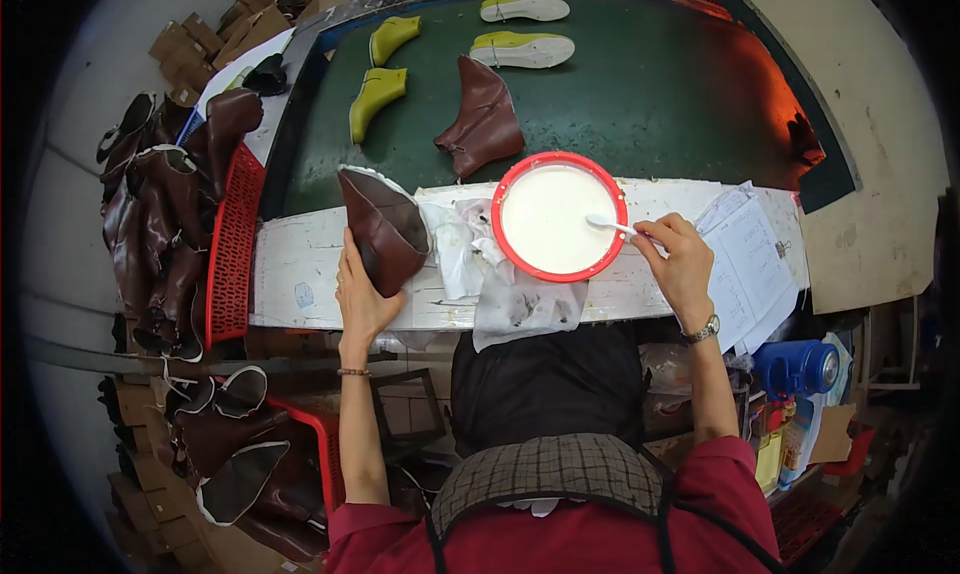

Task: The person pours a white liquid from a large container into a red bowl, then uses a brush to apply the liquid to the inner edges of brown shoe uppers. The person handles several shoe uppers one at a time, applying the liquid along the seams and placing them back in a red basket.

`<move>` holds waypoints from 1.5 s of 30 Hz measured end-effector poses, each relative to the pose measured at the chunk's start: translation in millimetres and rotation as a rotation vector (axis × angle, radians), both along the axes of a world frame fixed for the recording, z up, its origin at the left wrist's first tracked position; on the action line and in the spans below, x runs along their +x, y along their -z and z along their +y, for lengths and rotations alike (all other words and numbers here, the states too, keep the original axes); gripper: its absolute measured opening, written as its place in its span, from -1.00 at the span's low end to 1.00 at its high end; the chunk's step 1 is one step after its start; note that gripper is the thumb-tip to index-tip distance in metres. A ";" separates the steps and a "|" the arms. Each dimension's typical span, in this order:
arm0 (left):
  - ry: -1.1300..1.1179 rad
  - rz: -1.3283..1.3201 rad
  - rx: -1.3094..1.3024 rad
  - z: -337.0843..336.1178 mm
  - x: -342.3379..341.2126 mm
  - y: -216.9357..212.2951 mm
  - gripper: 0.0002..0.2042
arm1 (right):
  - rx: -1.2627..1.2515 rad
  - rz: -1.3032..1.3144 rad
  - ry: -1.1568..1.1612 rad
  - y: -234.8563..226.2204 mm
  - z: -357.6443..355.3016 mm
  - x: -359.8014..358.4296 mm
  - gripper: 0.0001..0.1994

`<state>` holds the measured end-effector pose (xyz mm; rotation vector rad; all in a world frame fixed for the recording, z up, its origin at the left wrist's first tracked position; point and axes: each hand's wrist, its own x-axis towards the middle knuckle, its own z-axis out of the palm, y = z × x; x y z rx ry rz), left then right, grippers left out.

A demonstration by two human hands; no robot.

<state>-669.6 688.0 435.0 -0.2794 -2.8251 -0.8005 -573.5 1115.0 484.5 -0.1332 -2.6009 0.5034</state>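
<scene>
So closest in, the left hand (362, 296) is wrapped around a brown boot upper (385, 232), propping it up on the white workbench (300, 264) with the pale lining edge facing up. The right hand (682, 264) is pinched on a small white brush (610, 224) whose tip sits in the red-rimmed bowl of white glue (558, 217), just beside the upper with some stained rags (480, 274) between them. My take: load the brush lightly and wipe it on the bowl rim so nothing drips across the rags or onto the leather face, and keep the upper tilted open and steady for the brush. Paperwork (750, 264) lies to the right. Further out, the green conveyor belt (650, 94) carries another brown upper (485, 119) and yellow-green soles (378, 94).
</scene>
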 end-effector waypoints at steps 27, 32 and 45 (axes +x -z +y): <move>0.217 0.551 0.704 121.6 35.3 -54.2 -0.39 | -0.554 0.289 -0.311 -51.4 -26.1 -47.0 -0.80; 0.146 0.689 0.629 137.2 11.8 -64.3 -0.32 | -0.544 0.293 -0.370 -48.0 -39.2 -27.2 -0.76; 0.288 1.065 0.496 141.8 -53.2 -62.0 -0.46 | -0.442 0.220 -0.457 -63.6 -47.9 -8.8 -0.78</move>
